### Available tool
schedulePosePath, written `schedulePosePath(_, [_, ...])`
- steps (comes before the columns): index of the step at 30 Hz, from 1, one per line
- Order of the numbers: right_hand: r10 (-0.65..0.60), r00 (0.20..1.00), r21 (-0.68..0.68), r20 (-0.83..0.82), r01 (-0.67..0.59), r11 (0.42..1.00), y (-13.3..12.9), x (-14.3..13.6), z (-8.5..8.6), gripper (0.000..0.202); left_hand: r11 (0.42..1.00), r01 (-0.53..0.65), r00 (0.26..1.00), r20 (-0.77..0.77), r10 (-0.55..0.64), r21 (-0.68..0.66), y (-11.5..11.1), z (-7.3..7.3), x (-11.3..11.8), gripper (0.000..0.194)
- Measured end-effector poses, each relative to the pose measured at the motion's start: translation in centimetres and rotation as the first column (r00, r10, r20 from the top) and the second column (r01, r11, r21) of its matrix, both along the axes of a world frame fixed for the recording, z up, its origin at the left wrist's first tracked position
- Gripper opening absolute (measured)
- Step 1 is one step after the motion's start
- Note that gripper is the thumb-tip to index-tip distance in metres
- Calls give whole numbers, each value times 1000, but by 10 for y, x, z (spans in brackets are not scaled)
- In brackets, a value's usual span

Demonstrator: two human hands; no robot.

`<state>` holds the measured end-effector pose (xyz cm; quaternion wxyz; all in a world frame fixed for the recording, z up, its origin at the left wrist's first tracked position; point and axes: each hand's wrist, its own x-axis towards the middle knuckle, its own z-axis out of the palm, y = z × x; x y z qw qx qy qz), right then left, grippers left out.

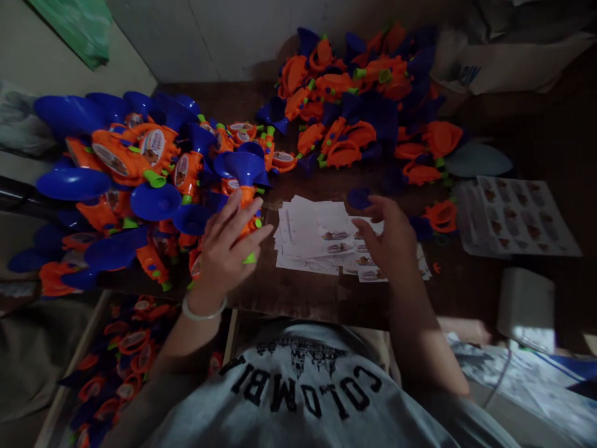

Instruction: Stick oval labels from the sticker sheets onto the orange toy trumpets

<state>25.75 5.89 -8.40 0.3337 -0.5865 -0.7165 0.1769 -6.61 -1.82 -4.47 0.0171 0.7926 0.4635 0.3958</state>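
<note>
My left hand (229,246), with a pale bracelet at the wrist, has its fingers spread over an orange toy with a blue funnel (241,167) and a green tip. Whether the palm touches that toy is hidden. To the right, my right hand (389,233) hovers over the right part of the white sticker sheets (310,233), thumb and forefinger apart, nothing visible between them. Printed oval labels show on the sheets near it. A blue disc-like piece (359,198) lies just beyond its fingertips.
Labelled orange and blue toys (153,149) are heaped at the left. More toys (345,81) fill the back. Sticker sheets in plastic (522,214) and a grey box (527,305) sit at the right. Below the table's left edge, a bin (125,361) holds similar toys.
</note>
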Motion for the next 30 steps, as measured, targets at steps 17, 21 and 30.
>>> schedulePosePath(17, [182, 893, -395, 412, -5, 919, 9, -31, -31, 87, 976, 82, 911, -383, -156, -200, -5, -27, 10, 41])
schedulePosePath(21, [108, 984, -395, 144, -43, 918, 5, -20, -34, 79, 957, 211, 935, -243, -257, -201, -6, -48, 55, 34])
schedulePosePath(30, [133, 835, -184, -534, -268, 946, -23, -1, -9, 69, 959, -16, 990, 130, 55, -284, 70, -30, 92, 68])
